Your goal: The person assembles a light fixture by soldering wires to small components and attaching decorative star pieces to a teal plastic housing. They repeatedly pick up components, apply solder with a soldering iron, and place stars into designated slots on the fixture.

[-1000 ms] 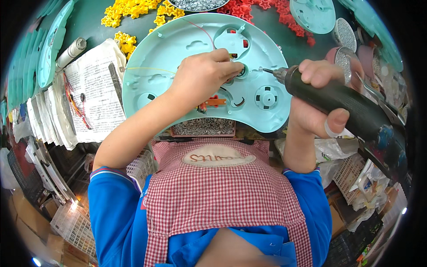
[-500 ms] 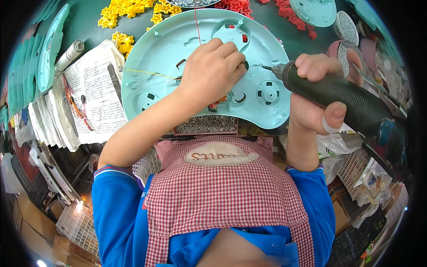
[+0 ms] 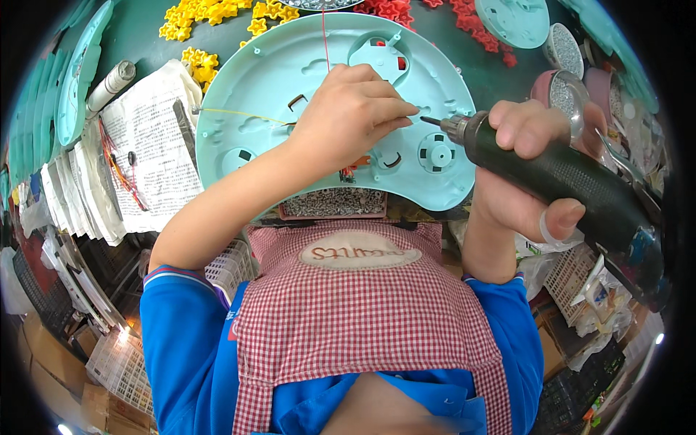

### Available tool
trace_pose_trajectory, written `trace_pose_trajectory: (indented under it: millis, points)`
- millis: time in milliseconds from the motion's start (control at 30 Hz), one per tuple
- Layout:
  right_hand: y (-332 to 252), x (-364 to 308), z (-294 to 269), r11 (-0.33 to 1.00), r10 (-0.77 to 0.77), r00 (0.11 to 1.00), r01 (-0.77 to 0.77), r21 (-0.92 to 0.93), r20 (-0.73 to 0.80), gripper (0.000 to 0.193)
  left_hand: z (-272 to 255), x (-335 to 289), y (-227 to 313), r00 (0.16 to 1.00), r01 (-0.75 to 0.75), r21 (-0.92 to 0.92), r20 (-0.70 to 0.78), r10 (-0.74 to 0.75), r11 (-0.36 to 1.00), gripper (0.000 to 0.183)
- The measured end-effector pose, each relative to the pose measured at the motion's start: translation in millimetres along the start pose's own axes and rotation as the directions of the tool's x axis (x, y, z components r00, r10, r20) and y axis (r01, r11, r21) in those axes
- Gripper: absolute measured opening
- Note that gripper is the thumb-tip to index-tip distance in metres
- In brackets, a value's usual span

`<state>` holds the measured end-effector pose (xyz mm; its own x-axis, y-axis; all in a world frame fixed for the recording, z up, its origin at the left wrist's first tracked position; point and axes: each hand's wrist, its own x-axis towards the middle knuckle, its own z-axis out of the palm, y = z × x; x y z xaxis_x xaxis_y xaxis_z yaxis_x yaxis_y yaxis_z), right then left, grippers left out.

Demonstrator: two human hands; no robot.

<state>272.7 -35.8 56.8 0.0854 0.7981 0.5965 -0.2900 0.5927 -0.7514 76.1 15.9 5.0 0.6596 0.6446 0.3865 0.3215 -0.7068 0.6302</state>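
A large teal plastic shell [image 3: 290, 80] lies inside-up on the green bench. My left hand [image 3: 355, 116] rests on its middle, thumb and forefinger pinched together and pointing right. What they pinch is too small to make out. My right hand [image 3: 511, 206] grips a black electric screwdriver [image 3: 573, 177], held nearly level. Its bit sits just right of my left fingertips, above the shell's right half. A thin yellow wire [image 3: 232, 114] and a red wire [image 3: 325, 36] run across the shell.
A shallow tray of small screws [image 3: 333, 203] sits at the shell's near edge. Yellow pieces [image 3: 210, 14] and red pieces [image 3: 464, 11] lie beyond it. Printed papers [image 3: 152, 145] and stacked teal shells [image 3: 72, 80] are left. Bowls of screws [image 3: 562, 87] stand right.
My left fingers have uncurled from the shell and pinched together toward the bit. The screwdriver has stayed at the shell's right side, and the shell sits slightly lower in view.
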Motion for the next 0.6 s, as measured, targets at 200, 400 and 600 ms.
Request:
trace_pose_trajectory:
  millis: [200, 400, 600]
  points:
    - [1.7, 1.2, 10.6, 0.997, 0.012, 0.999, -0.015, 0.076, 0.033, 0.089, -3.8, -2.1, 10.1, 0.992, 0.117, -0.166, -0.024, -0.122, 0.979, 0.038]
    - [2.1, 2.9, 19.0, 0.997, 0.067, 0.996, -0.068, 0.021, 0.058, 0.089, 2.1, 0.8, 9.4, 0.990, -0.057, 0.045, -0.126, 0.062, 0.997, 0.033]
    - [4.6, 2.3, 17.8, 0.998, 0.065, 0.994, -0.066, 0.010, 0.092, 0.088, 5.5, 3.3, 10.1, 0.982, -0.085, 0.154, -0.156, 0.110, 0.984, 0.028]
